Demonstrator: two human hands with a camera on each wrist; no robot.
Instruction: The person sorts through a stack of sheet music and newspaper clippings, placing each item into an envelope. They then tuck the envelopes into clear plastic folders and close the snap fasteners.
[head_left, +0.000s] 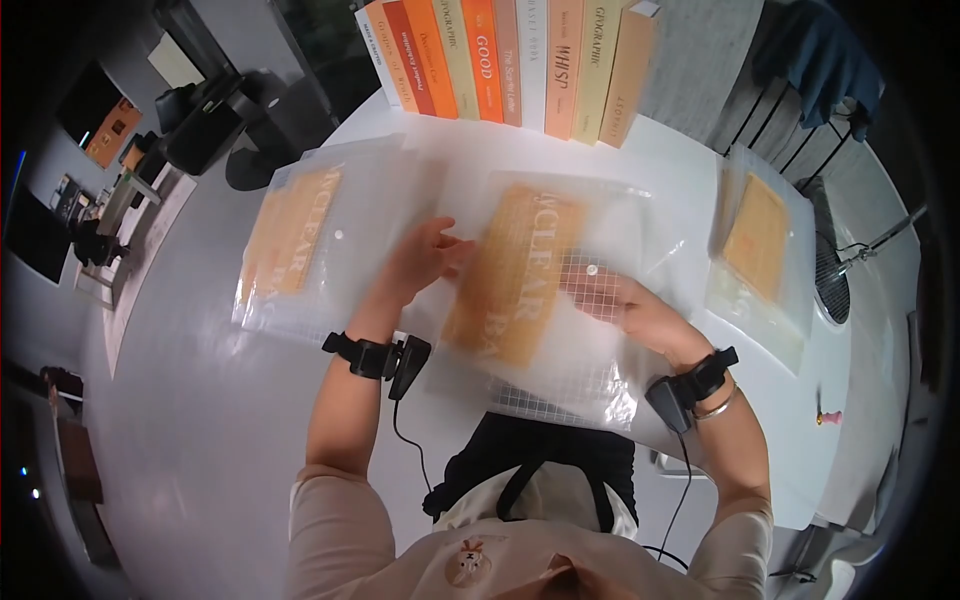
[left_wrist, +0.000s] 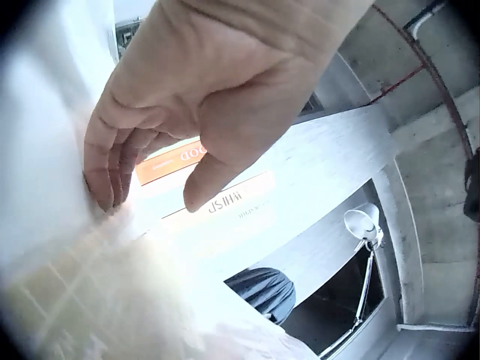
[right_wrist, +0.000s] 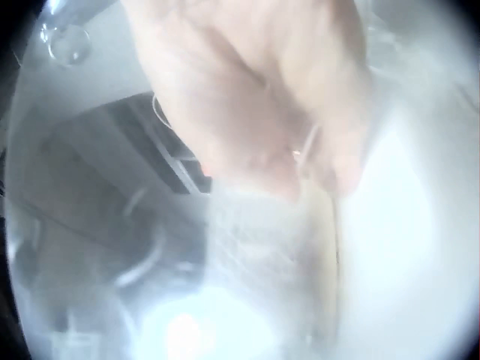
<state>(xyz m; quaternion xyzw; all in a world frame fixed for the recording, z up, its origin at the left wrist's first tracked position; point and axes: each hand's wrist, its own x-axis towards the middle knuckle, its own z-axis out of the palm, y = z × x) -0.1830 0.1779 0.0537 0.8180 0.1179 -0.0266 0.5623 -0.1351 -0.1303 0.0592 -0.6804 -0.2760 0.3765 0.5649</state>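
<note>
A clear plastic document bag (head_left: pixel 525 280) with an orange panel, white "CLEAR" lettering, a white grid and a snap button is in front of me, blurred. My right hand (head_left: pixel 630 305) grips it from the right, its fingers showing through the gridded plastic. In the right wrist view the thumb and fingers of that hand (right_wrist: pixel 262 112) pinch an edge of the bag (right_wrist: pixel 322 255). At the bag's left edge is my left hand (head_left: pixel 425 262), fingers loosely bent. The left wrist view shows that hand (left_wrist: pixel 202 97) with its thumb apart from the fingers, holding nothing.
Similar bags lie on the white table, one group at the left (head_left: pixel 290 235) and another at the right (head_left: pixel 757 245). A row of upright books (head_left: pixel 510 65) stands at the back. A small pink object (head_left: pixel 829 418) lies near the right edge, below a lamp base (head_left: pixel 832 285).
</note>
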